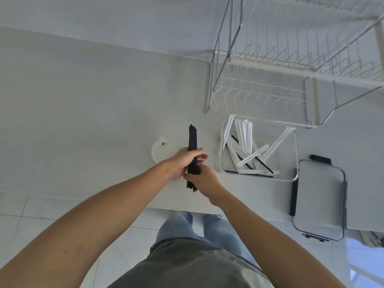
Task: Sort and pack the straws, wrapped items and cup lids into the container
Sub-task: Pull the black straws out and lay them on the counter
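A bundle of black straws stands upright above the white counter, gripped by both hands. My left hand wraps its middle and my right hand holds its lower end. To the right sits a clear rectangular container with several white wrapped items and a few black straws leaning inside it. A stack of white cup lids lies on the counter just left of my left hand, partly hidden by it.
The container's clear lid with black clips lies at the counter's front right edge. A white wire dish rack stands behind the container. The counter stretches left; tiled floor shows below its front edge.
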